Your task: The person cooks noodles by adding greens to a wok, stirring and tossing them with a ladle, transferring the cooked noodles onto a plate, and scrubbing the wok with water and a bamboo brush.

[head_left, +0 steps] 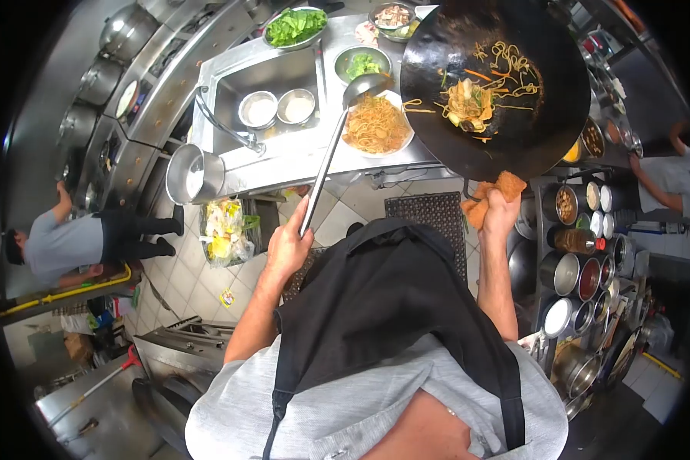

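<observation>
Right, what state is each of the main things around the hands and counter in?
Ladle: gripped in the left hand, bowl end near the plate
Plate: heaped with noodles
Wok: some noodles in it, not empty
Orange cloth: bunched in the right hand
Sink: holding two containers
Metal pot: uncovered
Leafy greens: heaped up

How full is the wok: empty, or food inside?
The wok isn't empty: noodles and orange strips lie inside, though much of its surface is bare.
</observation>
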`<state>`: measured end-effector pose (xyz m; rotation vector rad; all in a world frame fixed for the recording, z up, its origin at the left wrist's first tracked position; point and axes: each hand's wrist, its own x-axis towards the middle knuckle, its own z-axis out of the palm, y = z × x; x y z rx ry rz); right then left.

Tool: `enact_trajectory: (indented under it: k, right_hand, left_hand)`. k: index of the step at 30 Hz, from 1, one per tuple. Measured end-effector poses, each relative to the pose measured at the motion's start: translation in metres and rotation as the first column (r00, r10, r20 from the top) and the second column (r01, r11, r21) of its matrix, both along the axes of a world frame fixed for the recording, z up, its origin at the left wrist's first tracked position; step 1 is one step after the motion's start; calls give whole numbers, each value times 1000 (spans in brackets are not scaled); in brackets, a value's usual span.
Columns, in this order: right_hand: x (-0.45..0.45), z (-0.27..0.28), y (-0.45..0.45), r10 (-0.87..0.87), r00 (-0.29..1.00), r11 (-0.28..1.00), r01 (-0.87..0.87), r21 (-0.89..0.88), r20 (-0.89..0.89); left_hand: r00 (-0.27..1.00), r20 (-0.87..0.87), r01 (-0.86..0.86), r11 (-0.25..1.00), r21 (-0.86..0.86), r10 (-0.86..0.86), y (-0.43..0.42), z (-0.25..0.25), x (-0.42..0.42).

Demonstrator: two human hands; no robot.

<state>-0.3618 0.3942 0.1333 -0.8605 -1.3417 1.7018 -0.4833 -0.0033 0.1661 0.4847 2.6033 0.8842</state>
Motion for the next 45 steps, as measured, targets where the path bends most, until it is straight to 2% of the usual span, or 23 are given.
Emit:
enact_trajectory:
  k: [2, 3, 6, 7, 9, 11, 14, 15, 18, 19, 21, 23, 25, 27, 30, 31, 33, 35, 39, 42, 45]
  right_hand:
    - [-2, 6, -14, -2, 1000, 1000, 2, 1, 9]
    - [-4, 9, -19, -7, 1000, 1000, 7, 5, 13]
    - [-12, 12, -36, -40, 999, 999, 40, 27, 11]
    - [-13, 9, -40, -37, 999, 999, 37, 2, 18]
    - [-13, -1, -45, -46, 999, 998, 47, -43, 29]
    - [-16, -9, -55, -108, 994, 994, 108, 6, 8]
    - [-29, 1, -81, -166, 986, 986, 166, -3, -11]
    - [-29, 1, -86, -174, 985, 985, 174, -15, -9]
    - [-27, 3, -96, -169, 985, 984, 167, -54, -40]
    - [-28, 3, -97, -173, 984, 983, 169, -72, -48]
    - [-30, 3, -99, -176, 983, 980, 170, -100, -53]
    - [-32, 15, -103, -165, 985, 980, 157, -119, -57]
    - [-35, 19, -104, -179, 982, 979, 172, -114, -61]
    - [-37, 17, -102, -166, 984, 980, 157, -125, -66]
    - [-39, 24, -95, -127, 989, 980, 114, -161, -74]
    - [-42, 27, -93, -126, 990, 980, 115, -165, -63]
    - [-47, 36, -90, -126, 991, 975, 114, -190, -50]
    - [-49, 49, -88, -133, 990, 966, 120, -229, -44]
    - [-45, 29, -71, -116, 993, 979, 109, -175, -31]
    - [-40, 13, -64, -106, 994, 984, 102, -147, -17]
    - [-43, 12, -64, -94, 995, 986, 91, -143, -16]
  left_hand:
    - [993, -77, 82, 995, -62, -86, -16, 1, -14]
    - [981, -140, 131, 991, -37, -135, -23, 1, -20]
    - [991, 7, 132, 991, -12, -132, -41, -6, -40]
    - [986, 34, 166, 985, -58, -164, -46, -4, -50]
    - [979, 45, 198, 980, -34, -196, -51, 1, -64]
    - [973, 97, 211, 978, -7, -209, -52, 8, -76]
    - [956, 17, 288, 950, 118, -292, -54, 7, -100]
    - [949, 115, 280, 952, 125, -294, -49, 16, -107]
    - [923, -13, 364, 866, 342, -384, -22, 2, -121]
    - [901, 297, 241, 935, 261, -315, 2, 31, -121]
    - [860, 388, 201, 919, 338, -330, 49, 36, -122]
    - [875, 317, 240, 897, 372, -366, 98, 30, -123]
    - [907, 140, 288, 829, 479, -396, 146, -13, -123]
    - [903, 65, 345, 809, 476, -424, 173, -24, -114]
    - [855, -97, 492, 741, 457, -509, 181, -39, -102]
    - [823, -215, 561, 690, 458, -526, 175, -41, -101]
    - [788, -226, 606, 658, 448, -573, 151, -39, -100]
    - [739, -256, 673, 701, 238, -623, 112, -32, -110]
    - [688, -296, 674, 735, -75, -662, 29, -28, -139]
    - [723, -310, 636, 770, -51, -618, 27, -6, -149]
    - [803, -348, 576, 780, 246, -483, 91, -22, -144]
